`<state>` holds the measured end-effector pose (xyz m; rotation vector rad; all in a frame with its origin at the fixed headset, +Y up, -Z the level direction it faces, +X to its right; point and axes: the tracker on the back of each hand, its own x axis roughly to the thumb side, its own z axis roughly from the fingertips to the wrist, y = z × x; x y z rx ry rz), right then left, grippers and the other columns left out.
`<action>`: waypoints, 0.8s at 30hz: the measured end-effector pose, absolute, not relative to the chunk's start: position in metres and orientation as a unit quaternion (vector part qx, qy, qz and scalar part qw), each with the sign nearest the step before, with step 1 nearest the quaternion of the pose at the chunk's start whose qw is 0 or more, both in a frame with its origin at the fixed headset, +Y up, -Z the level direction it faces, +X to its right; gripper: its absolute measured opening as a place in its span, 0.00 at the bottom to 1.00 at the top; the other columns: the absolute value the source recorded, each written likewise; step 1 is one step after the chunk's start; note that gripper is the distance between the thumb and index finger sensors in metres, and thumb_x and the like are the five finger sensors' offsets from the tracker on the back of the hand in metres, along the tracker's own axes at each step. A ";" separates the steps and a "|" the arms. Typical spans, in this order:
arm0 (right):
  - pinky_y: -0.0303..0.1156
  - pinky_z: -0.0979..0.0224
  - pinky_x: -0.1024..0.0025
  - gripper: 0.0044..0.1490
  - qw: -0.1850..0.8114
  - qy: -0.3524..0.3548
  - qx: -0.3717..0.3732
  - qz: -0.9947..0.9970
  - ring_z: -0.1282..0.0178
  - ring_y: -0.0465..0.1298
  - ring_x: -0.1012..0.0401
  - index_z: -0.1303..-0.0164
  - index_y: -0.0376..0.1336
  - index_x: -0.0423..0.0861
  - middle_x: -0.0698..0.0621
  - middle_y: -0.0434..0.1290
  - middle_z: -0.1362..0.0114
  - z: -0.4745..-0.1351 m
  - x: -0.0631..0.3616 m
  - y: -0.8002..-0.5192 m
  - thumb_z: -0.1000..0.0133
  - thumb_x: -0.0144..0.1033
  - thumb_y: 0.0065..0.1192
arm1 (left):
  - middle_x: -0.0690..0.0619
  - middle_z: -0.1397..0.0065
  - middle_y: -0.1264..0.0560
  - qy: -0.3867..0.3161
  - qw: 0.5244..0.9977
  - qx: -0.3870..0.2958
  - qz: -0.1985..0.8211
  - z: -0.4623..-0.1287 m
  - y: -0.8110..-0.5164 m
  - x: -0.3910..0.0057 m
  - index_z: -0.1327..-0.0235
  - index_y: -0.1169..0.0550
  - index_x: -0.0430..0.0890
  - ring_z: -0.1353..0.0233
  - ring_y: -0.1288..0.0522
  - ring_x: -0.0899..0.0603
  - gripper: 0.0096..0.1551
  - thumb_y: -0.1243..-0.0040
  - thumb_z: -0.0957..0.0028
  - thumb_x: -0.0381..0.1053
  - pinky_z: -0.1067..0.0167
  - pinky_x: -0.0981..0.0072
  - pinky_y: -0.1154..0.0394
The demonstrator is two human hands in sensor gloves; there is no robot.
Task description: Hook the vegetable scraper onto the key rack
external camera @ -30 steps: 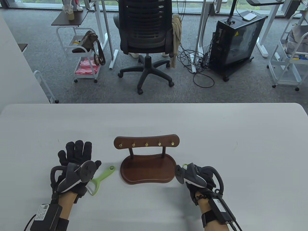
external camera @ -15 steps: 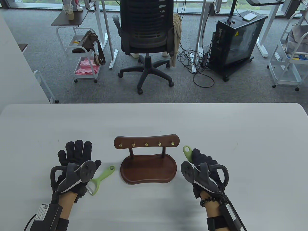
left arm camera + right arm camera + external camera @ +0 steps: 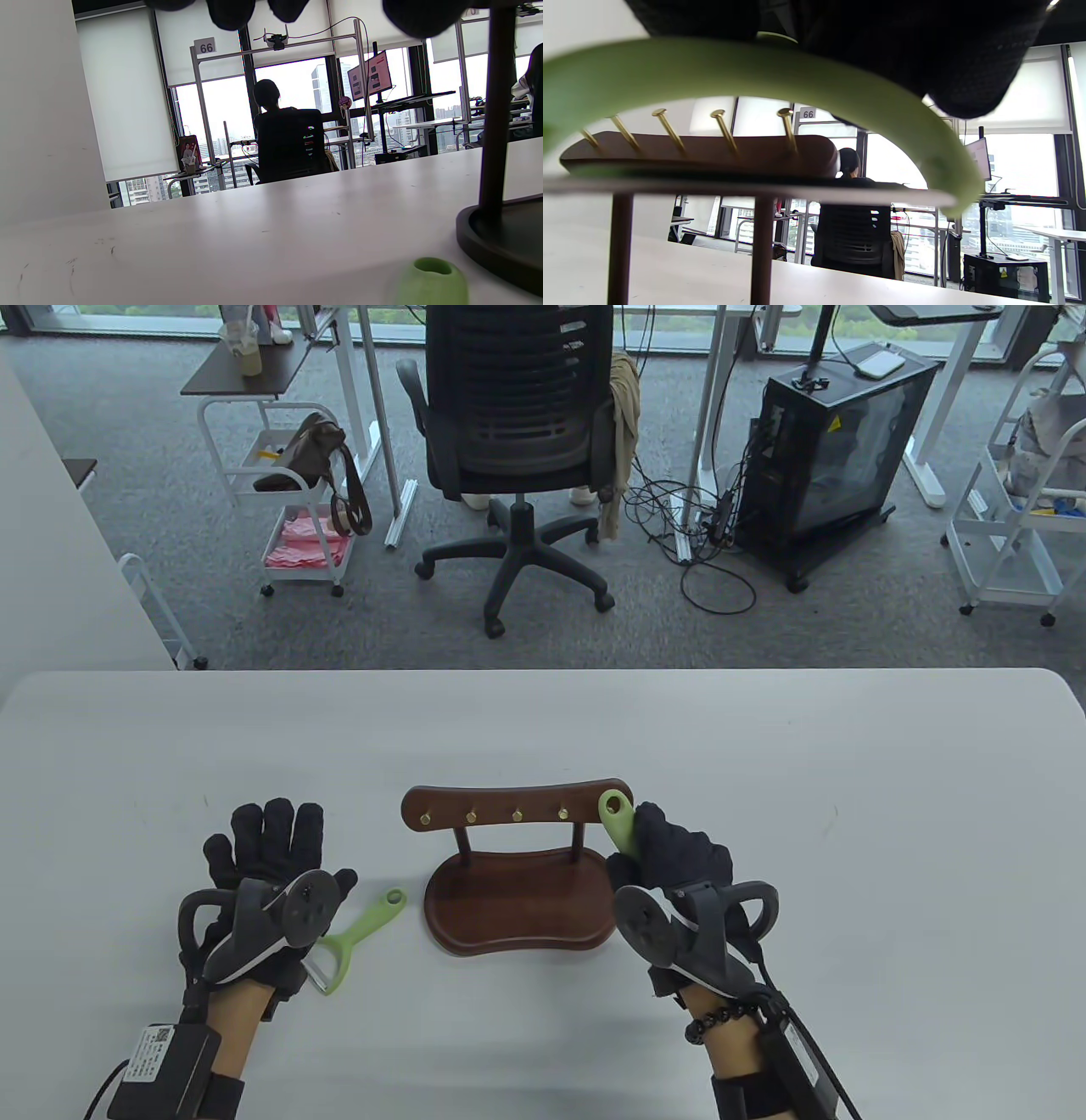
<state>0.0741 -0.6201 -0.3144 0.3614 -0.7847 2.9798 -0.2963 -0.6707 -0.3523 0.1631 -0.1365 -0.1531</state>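
A dark wooden key rack (image 3: 517, 808) with brass pegs (image 3: 516, 814) stands on a wooden base (image 3: 519, 909) at the table's middle. My right hand (image 3: 679, 857) grips a green vegetable scraper (image 3: 618, 819) and holds its handle end up against the rack's right end, over the rightmost peg. In the right wrist view the scraper's green arch (image 3: 806, 80) curves in front of the rack's bar (image 3: 700, 154). A second green scraper (image 3: 356, 935) lies on the table beside my left hand (image 3: 267, 848), which rests flat with fingers spread and holds nothing.
The white table (image 3: 848, 831) ends at a far edge with an office chair (image 3: 517, 432) and carts beyond it. In the left wrist view the rack's base (image 3: 500, 241) and the lying scraper's ring end (image 3: 430, 279) are close by.
My right hand lifted the scraper from beside the rack's base and carried it up and left to the rack's right end. My left hand and the other scraper have not moved.
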 end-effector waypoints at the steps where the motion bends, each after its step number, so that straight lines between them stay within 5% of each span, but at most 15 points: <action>1: 0.83 0.41 0.44 0.44 0.020 -0.251 0.121 0.960 0.51 0.85 0.52 0.32 0.65 0.27 0.43 0.80 0.43 -0.314 0.069 -0.620 0.44 0.49 0.66 | 0.30 0.14 0.50 -0.068 0.991 0.081 -0.076 -0.352 -0.671 -0.296 0.14 0.48 0.41 0.18 0.50 0.18 0.50 0.54 0.40 0.67 0.32 0.16 0.51; 24: 0.85 0.44 0.46 0.43 -0.057 -0.239 0.119 0.962 0.54 0.87 0.53 0.34 0.67 0.28 0.43 0.82 0.46 -0.331 0.029 -0.645 0.45 0.49 0.69 | 0.29 0.14 0.50 -0.067 0.992 0.082 -0.073 -0.352 -0.671 -0.296 0.14 0.47 0.41 0.18 0.50 0.18 0.49 0.54 0.40 0.67 0.32 0.15 0.51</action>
